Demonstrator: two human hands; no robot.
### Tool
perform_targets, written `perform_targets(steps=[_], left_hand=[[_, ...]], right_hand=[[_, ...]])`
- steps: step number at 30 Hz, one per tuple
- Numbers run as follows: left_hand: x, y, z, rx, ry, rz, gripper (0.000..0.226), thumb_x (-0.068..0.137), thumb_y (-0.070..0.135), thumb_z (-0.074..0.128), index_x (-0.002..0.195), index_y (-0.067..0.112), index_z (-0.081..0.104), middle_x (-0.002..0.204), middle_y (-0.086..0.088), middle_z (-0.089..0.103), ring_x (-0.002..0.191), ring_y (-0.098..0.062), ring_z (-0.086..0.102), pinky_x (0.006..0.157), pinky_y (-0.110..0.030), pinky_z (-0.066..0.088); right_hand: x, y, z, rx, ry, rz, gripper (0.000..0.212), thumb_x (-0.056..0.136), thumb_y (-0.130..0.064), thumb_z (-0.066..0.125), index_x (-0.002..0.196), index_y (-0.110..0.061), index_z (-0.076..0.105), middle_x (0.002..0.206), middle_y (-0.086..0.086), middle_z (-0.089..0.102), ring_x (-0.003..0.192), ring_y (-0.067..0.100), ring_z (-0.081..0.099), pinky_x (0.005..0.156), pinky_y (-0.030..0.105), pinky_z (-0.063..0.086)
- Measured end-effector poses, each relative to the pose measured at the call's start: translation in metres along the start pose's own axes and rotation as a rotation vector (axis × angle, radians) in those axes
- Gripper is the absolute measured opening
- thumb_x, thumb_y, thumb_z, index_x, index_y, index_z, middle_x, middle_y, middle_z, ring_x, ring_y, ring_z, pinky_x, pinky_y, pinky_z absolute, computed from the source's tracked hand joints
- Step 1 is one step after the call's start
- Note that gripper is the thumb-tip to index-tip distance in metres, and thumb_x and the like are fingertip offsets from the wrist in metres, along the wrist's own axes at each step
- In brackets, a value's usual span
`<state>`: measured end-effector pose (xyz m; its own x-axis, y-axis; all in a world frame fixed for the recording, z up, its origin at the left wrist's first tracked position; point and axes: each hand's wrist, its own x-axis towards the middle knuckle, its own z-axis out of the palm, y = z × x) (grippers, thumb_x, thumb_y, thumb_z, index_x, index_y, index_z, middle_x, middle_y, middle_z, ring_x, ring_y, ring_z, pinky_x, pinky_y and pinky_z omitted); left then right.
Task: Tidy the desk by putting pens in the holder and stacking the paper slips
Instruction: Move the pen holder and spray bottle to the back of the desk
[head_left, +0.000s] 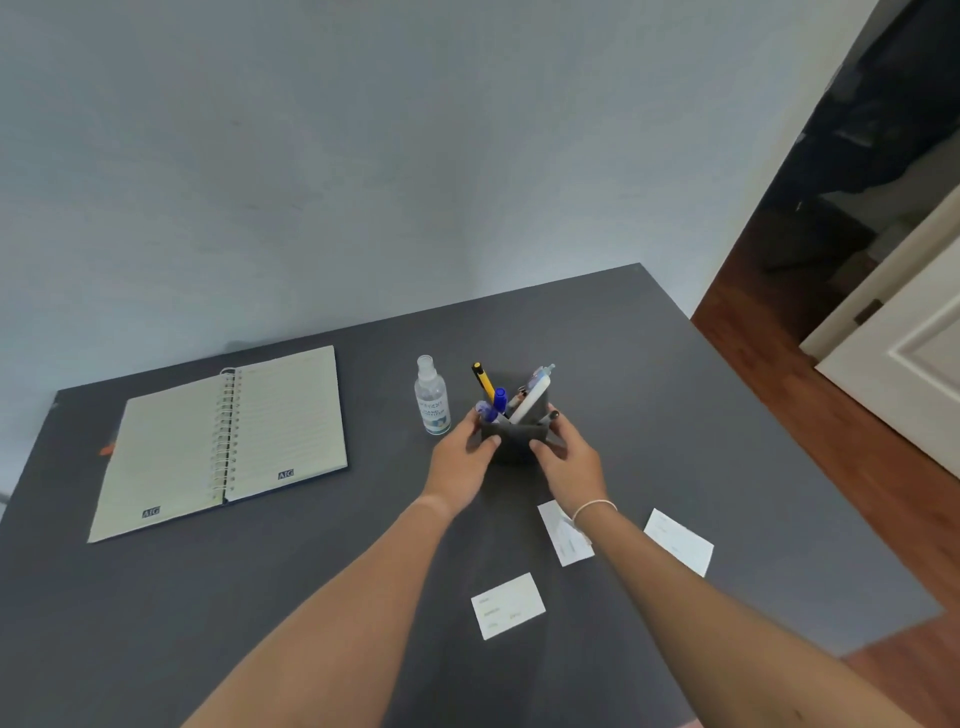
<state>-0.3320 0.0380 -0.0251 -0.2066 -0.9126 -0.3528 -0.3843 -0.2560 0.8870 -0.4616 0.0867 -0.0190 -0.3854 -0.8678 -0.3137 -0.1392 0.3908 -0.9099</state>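
Observation:
A dark grey pen holder (511, 441) stands on the dark desk (322, 582) near its middle. Several pens stick out of it, among them a yellow pen (483, 381), a blue-capped pen (500, 400) and a white marker (530, 400). My left hand (462, 462) grips the holder's left side and my right hand (569, 452) grips its right side. Three white paper slips lie apart on the desk: one slip (508, 605) near the front, one slip (563, 535) partly under my right wrist, one slip (678, 540) further right.
A clear sanitizer spray bottle (431, 395) stands just left of the holder. An open spiral notebook (223, 441) lies at the left. The desk's right edge drops to a wooden floor (810, 415), with a white door (914, 343) beyond.

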Motion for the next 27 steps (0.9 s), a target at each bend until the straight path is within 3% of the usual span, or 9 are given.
perform_targets(steps=[6, 12, 15, 21, 27], left_hand=[[0.018, 0.019, 0.015, -0.037, 0.086, 0.009, 0.051, 0.093, 0.017, 0.05, 0.142, 0.018, 0.035, 0.138, -0.004, 0.051, 0.13, -0.02, 0.045, 0.107, -0.029, 0.032], [0.047, 0.049, 0.035, -0.067, 0.208, 0.0, 0.053, 0.094, 0.018, 0.05, 0.143, 0.019, 0.031, 0.141, -0.004, 0.048, 0.133, -0.022, 0.043, 0.112, -0.033, 0.031], [0.065, 0.065, 0.04, -0.08, 0.25, 0.009, 0.053, 0.094, 0.017, 0.049, 0.144, 0.019, 0.03, 0.143, -0.003, 0.047, 0.134, -0.02, 0.042, 0.109, -0.027, 0.028], [0.106, 0.085, 0.047, -0.116, 0.316, -0.021, 0.052, 0.093, 0.016, 0.05, 0.142, 0.021, 0.034, 0.14, -0.006, 0.05, 0.131, -0.022, 0.046, 0.112, -0.033, 0.031], [0.15, 0.092, 0.04, -0.068, 0.347, -0.052, 0.048, 0.095, 0.018, 0.047, 0.142, 0.021, 0.036, 0.138, -0.006, 0.052, 0.129, -0.022, 0.046, 0.108, -0.029, 0.032]], right_hand=[[0.035, -0.017, -0.014, -0.015, -0.063, -0.052, 0.052, 0.091, -0.006, 0.054, 0.14, -0.017, 0.041, 0.138, 0.005, 0.053, 0.124, 0.021, 0.054, 0.108, 0.033, 0.04], [0.08, -0.042, -0.037, -0.025, -0.152, -0.112, 0.051, 0.091, -0.005, 0.053, 0.14, -0.015, 0.04, 0.139, 0.005, 0.052, 0.123, 0.018, 0.052, 0.098, 0.02, 0.038], [0.106, -0.054, -0.046, -0.041, -0.188, -0.143, 0.053, 0.091, -0.006, 0.053, 0.141, -0.015, 0.038, 0.142, 0.005, 0.049, 0.126, 0.019, 0.05, 0.102, 0.024, 0.038], [0.155, -0.07, -0.049, -0.061, -0.235, -0.15, 0.052, 0.092, -0.008, 0.053, 0.141, -0.016, 0.039, 0.142, 0.005, 0.049, 0.128, 0.02, 0.049, 0.106, 0.028, 0.037], [0.202, -0.077, -0.034, -0.055, -0.266, -0.131, 0.053, 0.091, -0.008, 0.053, 0.142, -0.015, 0.037, 0.143, 0.004, 0.048, 0.13, 0.02, 0.047, 0.107, 0.029, 0.035]])
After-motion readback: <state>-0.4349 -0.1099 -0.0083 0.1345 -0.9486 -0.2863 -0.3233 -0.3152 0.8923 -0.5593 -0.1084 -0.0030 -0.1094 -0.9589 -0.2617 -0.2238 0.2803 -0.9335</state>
